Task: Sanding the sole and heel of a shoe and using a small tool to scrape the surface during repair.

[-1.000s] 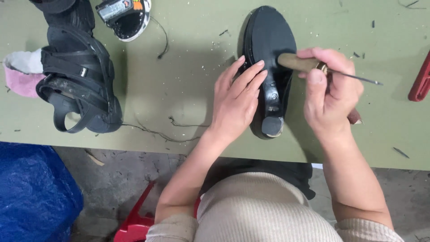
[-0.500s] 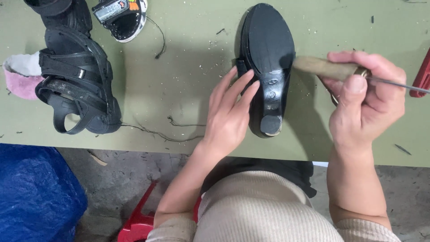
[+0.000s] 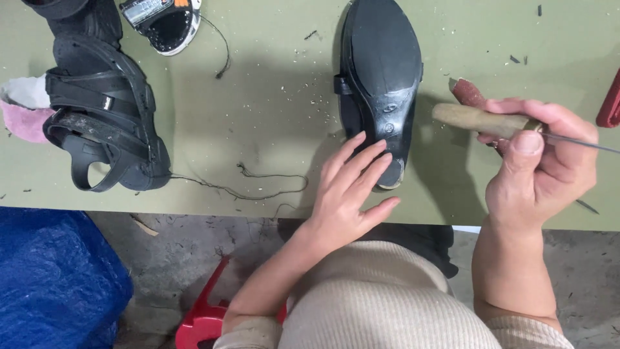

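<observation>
A black high-heeled shoe (image 3: 381, 71) lies sole-up on the green table (image 3: 271, 110), heel toward me. My left hand (image 3: 349, 194) rests flat beside its heel, fingers spread, fingertips touching the heel end. My right hand (image 3: 539, 168) is to the right of the shoe, closed around an awl (image 3: 478, 119) with a wooden handle and a thin metal spike pointing right.
Black strappy sandals (image 3: 103, 123) lie at the left, by a pink and white cloth (image 3: 22, 110). A small black and silver object (image 3: 161, 19) sits at the top. Loose thread (image 3: 252, 184) trails near the table's front edge. A red item (image 3: 610, 103) sits far right. Below: blue bag (image 3: 51, 278), red stool (image 3: 206, 317).
My right hand has drawn the awl away from the shoe toward the right. My left hand has slid down off the shoe's heel to its lower end.
</observation>
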